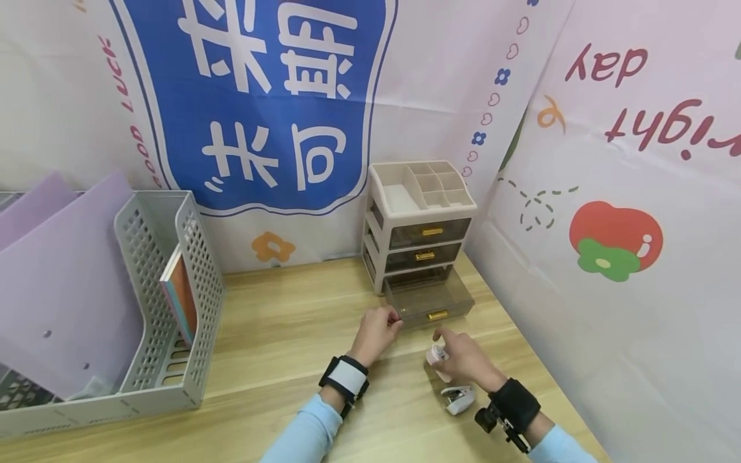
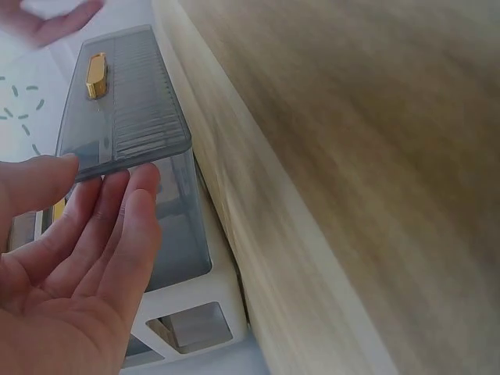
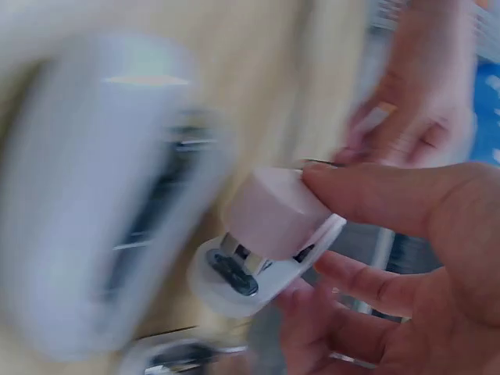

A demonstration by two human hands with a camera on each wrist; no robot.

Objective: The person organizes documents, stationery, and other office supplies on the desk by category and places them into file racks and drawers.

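Note:
A translucent grey drawer (image 1: pixel 429 294) stands pulled out from the bottom of a small cream desktop drawer unit (image 1: pixel 377 257). My left hand (image 1: pixel 375 334) pinches the drawer's front left corner. Its thumb lies on the front face and the fingers are behind the edge, as the left wrist view shows. In front of the drawer, my right hand (image 1: pixel 466 361) holds a small pink stapler (image 3: pixel 273 215) between thumb and fingers. Close beside it is a white stapler (image 1: pixel 460 399), large and blurred in the right wrist view. Part of another metal-and-white item (image 3: pixel 176 358) shows at that view's lower edge.
Two upper drawers with gold handles (image 1: pixel 425 256) are closed, below a compartmented top tray (image 1: pixel 399 196). A grey perforated file rack (image 1: pixel 199 308) at the left holds purple folders (image 1: pixel 75 289) and thin books (image 1: pixel 181 296). Printed cloth walls (image 1: pixel 579 334) border the wooden table (image 1: pixel 278 334).

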